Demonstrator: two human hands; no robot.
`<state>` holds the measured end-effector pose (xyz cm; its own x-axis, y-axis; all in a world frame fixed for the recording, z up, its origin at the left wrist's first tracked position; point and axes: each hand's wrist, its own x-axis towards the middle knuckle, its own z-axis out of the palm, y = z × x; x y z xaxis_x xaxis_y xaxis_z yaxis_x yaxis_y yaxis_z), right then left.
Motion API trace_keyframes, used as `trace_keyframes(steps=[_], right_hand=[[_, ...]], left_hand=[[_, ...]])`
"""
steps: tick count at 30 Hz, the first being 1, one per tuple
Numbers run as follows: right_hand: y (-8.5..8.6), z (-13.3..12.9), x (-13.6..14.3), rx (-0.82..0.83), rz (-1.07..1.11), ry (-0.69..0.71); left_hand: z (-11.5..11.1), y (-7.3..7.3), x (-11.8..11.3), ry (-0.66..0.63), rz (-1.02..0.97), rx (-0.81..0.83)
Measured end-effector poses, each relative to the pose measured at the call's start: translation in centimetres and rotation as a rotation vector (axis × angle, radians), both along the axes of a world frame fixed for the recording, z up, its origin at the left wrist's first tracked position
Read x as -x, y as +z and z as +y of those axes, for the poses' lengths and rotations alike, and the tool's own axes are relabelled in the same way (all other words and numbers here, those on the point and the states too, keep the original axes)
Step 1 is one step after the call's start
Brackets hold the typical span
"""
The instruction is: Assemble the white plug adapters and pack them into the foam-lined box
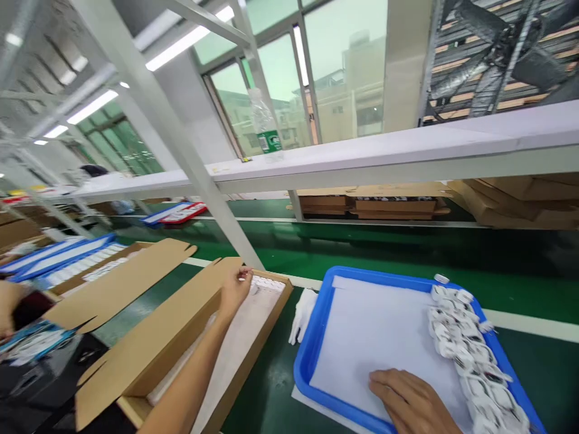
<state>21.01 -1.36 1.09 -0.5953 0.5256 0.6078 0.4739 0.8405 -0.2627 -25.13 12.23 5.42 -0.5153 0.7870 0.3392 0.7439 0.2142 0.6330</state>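
The work surface is a dark green table [275, 380] marked with pale stripes, running across the middle and lower part of the frame. A white shelf [389, 154] spans the frame above it, with a clear bottle [266, 129] standing upright at upper centre. Behind the shelf, a window [346, 72] occupies the upper centre and a large fan [502, 54] the upper right; lit tubes [190, 48] hang at upper left. Cardboard boxes [393, 208] sit beneath the shelf at centre right. At the left edge, a co-worker's hand [9, 301] is visible near a second cardboard box with its flap folded out [122, 283]. An open carton [257, 355] lies diagonally at lower centre, with a row of white pieces [269, 283] at its far end. The left hand [237, 288] reaches over the carton, its fingertips drawn together just beside this row; whether they grip a piece cannot be determined. A blue tray [312, 346] with a white liner occupies the lower right; coiled white parts [461, 343] line its right side. The right hand [409, 401] is palm down over the liner, left of the coiled parts and apart from them; its underside is hidden, so its grip cannot be determined. A white glove [303, 313] lies between carton and tray.
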Motion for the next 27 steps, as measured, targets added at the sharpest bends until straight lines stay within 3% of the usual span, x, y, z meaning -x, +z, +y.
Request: trace_keyframes(steps=[3, 6, 10, 12, 14, 16, 18, 21, 27], right_hand=[[-0.4, -0.8, 1.2, -0.008, -0.029, -0.012], [-1.4, -1.1, 2.4, -0.001, -0.081, 0.000], [-2.6, -1.1, 3.5, -0.113, -0.085, -0.017], [-3.1, -1.4, 3.9, -0.185, -0.078, 0.001], [-3.8, -1.5, 4.2, -0.229, -0.094, 0.028], [-4.4, -1.6, 4.4, -0.246, -0.123, 0.034], [-4.7, -1.6, 4.4, -0.236, -0.141, 0.021], [-4.5, -1.4, 4.2, -0.224, -0.140, 0.004], [-3.8, -1.5, 4.0, -0.261, -0.096, -0.010]], left_hand=[[0.4, 2.3, -4.6, -0.187, -0.060, -0.028], [0.6, 2.5, -11.7, -0.494, -0.102, 0.049], [-1.9, 0.8, -23.3, -1.152, 0.014, 0.239], [-4.0, -0.4, -28.9, -1.394, 0.074, 0.307], [-5.8, -1.5, -33.4, -1.512, 0.120, 0.349], [-7.1, -2.4, -36.6, -1.546, 0.086, 0.384], [-7.5, -2.8, -38.4, -1.550, 0.016, 0.413], [-7.1, -2.7, -38.5, -1.566, -0.071, 0.467], [-4.9, -2.3, -33.3, -1.415, -0.313, 0.597]])
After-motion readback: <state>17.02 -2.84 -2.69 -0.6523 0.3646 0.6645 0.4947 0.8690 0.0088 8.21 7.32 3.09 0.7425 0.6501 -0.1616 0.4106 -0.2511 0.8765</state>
